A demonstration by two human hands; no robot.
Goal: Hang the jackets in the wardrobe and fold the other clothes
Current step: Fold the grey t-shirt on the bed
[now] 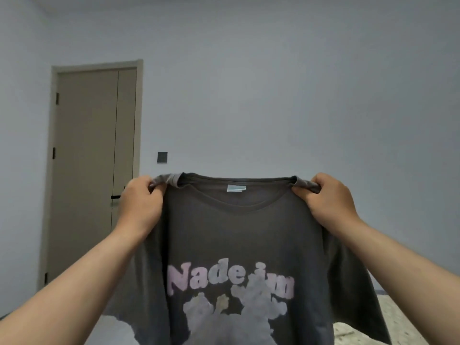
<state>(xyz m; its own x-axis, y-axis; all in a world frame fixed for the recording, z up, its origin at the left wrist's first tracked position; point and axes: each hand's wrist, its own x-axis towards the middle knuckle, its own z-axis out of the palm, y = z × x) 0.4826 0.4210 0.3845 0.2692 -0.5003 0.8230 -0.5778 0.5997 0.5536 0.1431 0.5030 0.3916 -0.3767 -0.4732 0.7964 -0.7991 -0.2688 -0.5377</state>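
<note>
The left hand (140,202) is pinching one shoulder of the dark grey cotton T-shirt with pale pink lettering (236,235), which is hanging spread in mid-air. The right hand (331,200) is gripping the other shoulder with curled fingers. Folding is seemingly only beginning on this shirt; no jackets or wardrobe are showing.

At the bottom of the frame only small parts of a bed (420,337) are visible. In the lower right corner its pale cover (395,319) lies flat and has a fine speckled pattern. In the lower left there is a smooth whitish soft shape (117,327); whether it is a pillow or a quilt, I cannot tell. The grey T-shirt (236,232) hangs in front and hides the middle part.
</note>
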